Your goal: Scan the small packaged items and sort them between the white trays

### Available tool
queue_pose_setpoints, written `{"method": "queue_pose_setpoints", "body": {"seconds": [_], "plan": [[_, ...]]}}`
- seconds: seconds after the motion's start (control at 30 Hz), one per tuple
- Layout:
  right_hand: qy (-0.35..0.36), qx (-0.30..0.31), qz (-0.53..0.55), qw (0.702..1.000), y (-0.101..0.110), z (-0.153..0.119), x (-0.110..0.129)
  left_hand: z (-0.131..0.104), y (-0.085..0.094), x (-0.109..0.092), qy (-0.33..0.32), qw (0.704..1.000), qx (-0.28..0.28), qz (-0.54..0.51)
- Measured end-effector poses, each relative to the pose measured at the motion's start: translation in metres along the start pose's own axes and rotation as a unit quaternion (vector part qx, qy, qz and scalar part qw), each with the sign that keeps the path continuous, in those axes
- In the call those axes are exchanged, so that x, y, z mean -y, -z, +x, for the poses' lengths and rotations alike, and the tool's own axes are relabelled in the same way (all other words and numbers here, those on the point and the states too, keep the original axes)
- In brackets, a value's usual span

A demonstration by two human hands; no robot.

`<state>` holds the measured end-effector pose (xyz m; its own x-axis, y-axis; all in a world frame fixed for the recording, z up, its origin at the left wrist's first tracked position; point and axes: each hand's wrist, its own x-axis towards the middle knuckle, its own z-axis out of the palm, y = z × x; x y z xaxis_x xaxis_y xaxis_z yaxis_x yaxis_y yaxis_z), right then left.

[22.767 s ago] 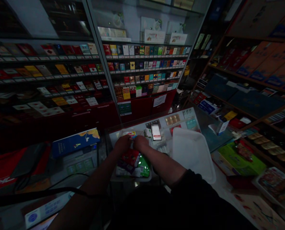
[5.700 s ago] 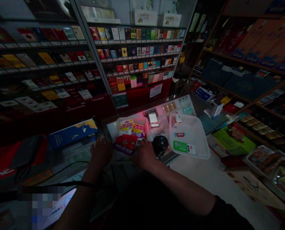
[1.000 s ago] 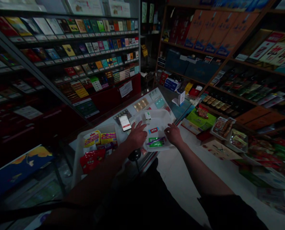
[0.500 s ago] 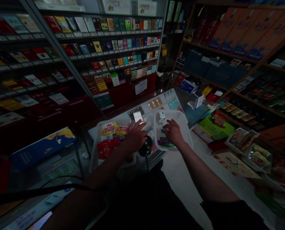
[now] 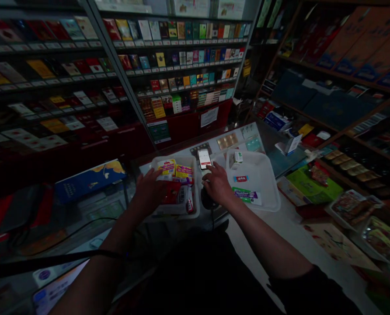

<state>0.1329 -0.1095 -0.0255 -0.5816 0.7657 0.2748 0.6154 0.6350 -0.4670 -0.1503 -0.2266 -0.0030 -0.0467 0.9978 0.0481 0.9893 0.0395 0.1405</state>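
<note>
My left hand is over the left side of a white plastic bin, its fingers stretched toward yellow packets. Red packets and other small wrapped goods lie beside it in the bin. My right hand has its fingers apart at the lower edge of a phone with a lit screen; whether a fingertip touches the glass I cannot tell. Partly under that hand stands a black rounded device on a cable. A second white bin holds a small white-green box, a red-and-blue packet and purple-green packs.
The bins stand on a glass counter. To the left lie a blue box and a black cable. Shelves of small packs rise behind. At the right are a green carton and snack tubs.
My left hand has gone from beside the phone to the left bin. My right hand has left the right bin for the phone, uncovering the red-and-blue packet. The view has shifted left.
</note>
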Motion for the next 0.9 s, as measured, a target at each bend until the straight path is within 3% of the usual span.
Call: {"method": "queue_pose_setpoints", "body": {"seconds": [0.2, 0.37, 0.57, 0.9], "plan": [[0.066, 0.08, -0.032, 0.994, -0.029, -0.02, 0.046, -0.045, -0.022, 0.034, 0.035, 0.999, 0.01, 0.024], [0.087, 0.126, -0.036, 0.987, -0.055, -0.032, 0.062, -0.066, -0.042, 0.047, 0.032, 0.999, 0.024, 0.034], [0.081, 0.153, -0.05, 0.984, -0.071, -0.036, 0.067, -0.069, -0.048, 0.046, 0.03, 0.998, 0.031, 0.035], [0.064, 0.188, -0.043, 0.979, -0.068, -0.036, 0.07, -0.071, -0.054, 0.054, -0.02, 0.999, 0.038, 0.011]]}}
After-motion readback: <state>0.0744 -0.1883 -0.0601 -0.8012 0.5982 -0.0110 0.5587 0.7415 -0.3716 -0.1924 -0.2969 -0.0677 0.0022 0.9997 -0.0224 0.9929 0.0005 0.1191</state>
